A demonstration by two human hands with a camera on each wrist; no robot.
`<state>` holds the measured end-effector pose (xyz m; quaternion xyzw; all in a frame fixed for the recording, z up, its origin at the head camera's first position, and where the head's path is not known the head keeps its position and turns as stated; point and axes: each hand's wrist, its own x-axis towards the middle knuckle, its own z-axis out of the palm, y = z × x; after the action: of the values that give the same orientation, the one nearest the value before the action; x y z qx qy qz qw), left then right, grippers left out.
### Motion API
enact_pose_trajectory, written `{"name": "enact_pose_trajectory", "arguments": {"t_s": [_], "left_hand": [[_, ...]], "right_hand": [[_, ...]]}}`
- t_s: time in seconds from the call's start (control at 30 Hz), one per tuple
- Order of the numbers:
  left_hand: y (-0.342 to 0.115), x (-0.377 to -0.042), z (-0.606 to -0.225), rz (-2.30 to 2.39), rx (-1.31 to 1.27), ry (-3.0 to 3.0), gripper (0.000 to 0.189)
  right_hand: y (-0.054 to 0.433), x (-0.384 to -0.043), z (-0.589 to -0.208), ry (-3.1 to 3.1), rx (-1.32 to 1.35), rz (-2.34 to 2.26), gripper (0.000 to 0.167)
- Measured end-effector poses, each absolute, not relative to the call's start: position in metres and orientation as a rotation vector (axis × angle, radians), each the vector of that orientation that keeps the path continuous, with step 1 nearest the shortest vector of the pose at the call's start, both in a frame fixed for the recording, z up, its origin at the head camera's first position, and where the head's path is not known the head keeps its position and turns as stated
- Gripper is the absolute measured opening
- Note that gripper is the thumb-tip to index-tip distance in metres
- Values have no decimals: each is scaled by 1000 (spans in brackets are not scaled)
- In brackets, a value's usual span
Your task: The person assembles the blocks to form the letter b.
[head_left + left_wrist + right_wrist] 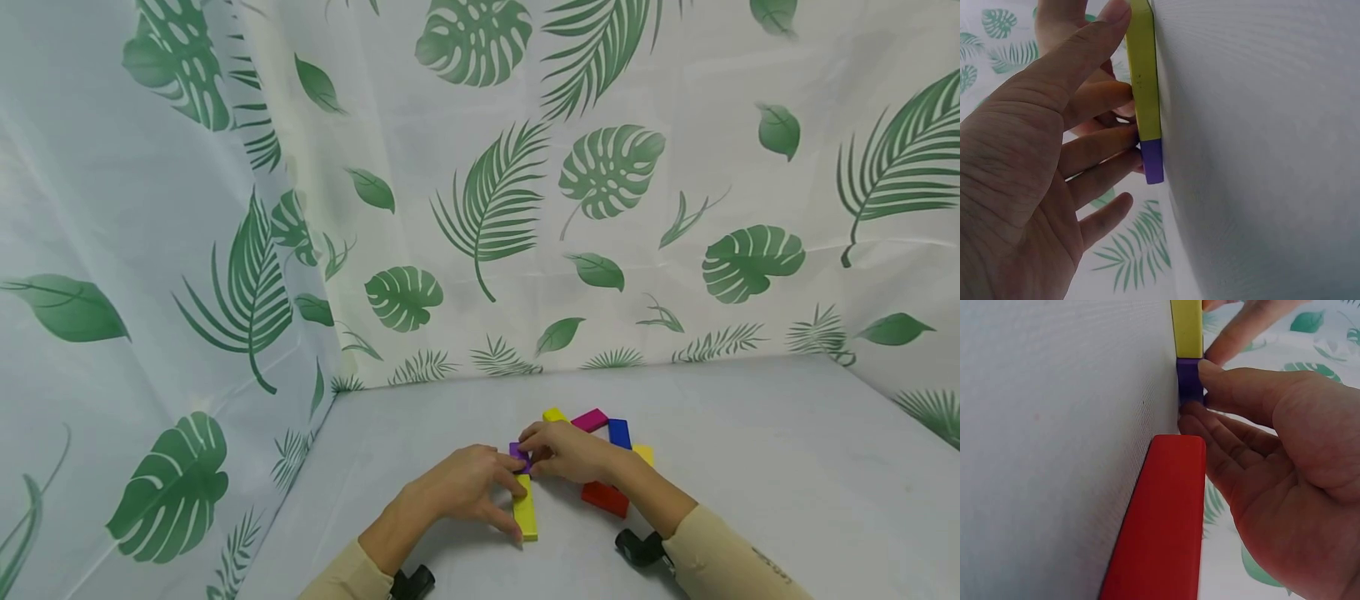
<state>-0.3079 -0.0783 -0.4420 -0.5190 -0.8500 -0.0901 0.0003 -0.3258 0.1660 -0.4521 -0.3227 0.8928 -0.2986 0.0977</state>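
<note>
A yellow block (pixel 526 518) lies flat with a purple block (pixel 516 451) end to end at its far end. My left hand (pixel 468 483) holds the yellow block, thumb by the near end and index finger on top. Another left fingertip reaches the purple block, while the little finger (pixel 1107 219) stands free. My right hand (pixel 573 452) pinches the purple block between thumb (pixel 1235 387) and fingers. A red block (pixel 605 499) lies under the right wrist, seen close up in the right wrist view.
Beyond the right hand, a yellow block (pixel 555 414), a magenta block (pixel 590 420), a blue block (pixel 619 433) and another yellow block (pixel 643 453) form a curved row. A leaf-print curtain (pixel 487 208) hangs behind the pale table (pixel 750 467).
</note>
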Motion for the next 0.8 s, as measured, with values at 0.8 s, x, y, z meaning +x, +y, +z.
{"name": "enact_pose_trajectory", "arguments": {"t_s": [0.8], "left_hand": [[-77,-307,-441,-234,-1647,-2675,60]], "right_hand": [[165,-324,-450,2603,-931,-929,30]]}}
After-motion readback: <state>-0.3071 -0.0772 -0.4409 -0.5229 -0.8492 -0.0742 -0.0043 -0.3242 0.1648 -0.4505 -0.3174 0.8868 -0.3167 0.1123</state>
